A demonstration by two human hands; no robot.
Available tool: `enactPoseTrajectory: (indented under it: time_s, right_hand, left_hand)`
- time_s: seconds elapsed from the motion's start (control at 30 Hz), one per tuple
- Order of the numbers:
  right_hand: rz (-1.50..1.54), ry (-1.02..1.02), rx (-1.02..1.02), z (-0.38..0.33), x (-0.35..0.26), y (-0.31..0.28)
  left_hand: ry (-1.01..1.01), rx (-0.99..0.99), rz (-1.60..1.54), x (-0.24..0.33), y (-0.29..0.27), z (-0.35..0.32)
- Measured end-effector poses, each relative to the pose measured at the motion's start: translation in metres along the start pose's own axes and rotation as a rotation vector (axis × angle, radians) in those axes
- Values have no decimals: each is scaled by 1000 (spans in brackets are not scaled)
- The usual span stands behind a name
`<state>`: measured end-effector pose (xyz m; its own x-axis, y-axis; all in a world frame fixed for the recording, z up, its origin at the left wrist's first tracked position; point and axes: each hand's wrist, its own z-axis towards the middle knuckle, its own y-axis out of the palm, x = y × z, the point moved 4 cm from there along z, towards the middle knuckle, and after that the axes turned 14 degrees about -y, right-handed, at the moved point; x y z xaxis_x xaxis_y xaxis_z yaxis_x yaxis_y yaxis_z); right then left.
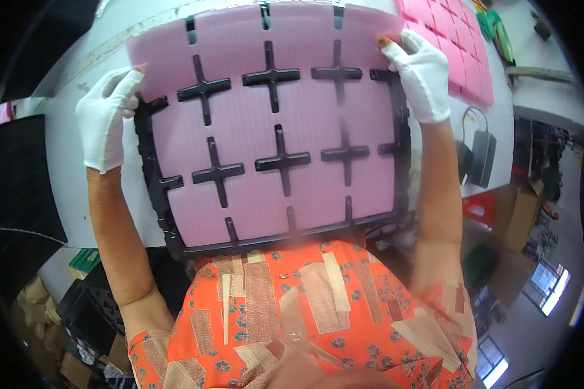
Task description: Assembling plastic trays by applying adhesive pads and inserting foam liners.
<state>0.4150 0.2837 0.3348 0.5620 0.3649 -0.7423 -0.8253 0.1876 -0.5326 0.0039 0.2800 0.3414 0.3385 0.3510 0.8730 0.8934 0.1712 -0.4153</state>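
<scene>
Both your hands up at the far corners of a pink sheet (240, 120), one per side, white gloves on, a little fingertip showing bare on each.

Left hand (104, 120): thumb and finger drawn together at the far left corner, pinching the sheet's edge; the other fingers curl in behind. Right hand (425, 78): fingertips pressed together on the far right corner, pinching the edge there; you hold the two corners at roughly the same height in view.

The sheet lies across a black tray (148, 155), right in front of you. Its black cross-shaped dividers (271, 76) show amid the pink, in rows; shorter black bars line the near side. The sheet's far strip reaches over the tray's far side, with dark slots in it. Whether the sheet sits fully down around every cross, I cannot tell. The tray's near rim runs just before your orange patterned shirt (285, 292); contact between them is unclear.

Around you: white table (68, 194) beneath the tray. Beyond your right hand, more pink sheets (464, 48) with slits, apart from the one you hold. To the right of your right forearm, a dark box-shaped device (483, 159) with a thin cable. Farther right, below table level, a red container (480, 209) and a cardboard box (524, 217). Low on the left, a green box (84, 260).
</scene>
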Motion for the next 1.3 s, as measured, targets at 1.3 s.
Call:
enactPoseTrajectory:
  time_s: [1.3]
  right_hand:
    - [-539, -22, 28, 21, 3, 0]
  left_hand:
    - [190, 232, 352, 20, 18, 17]
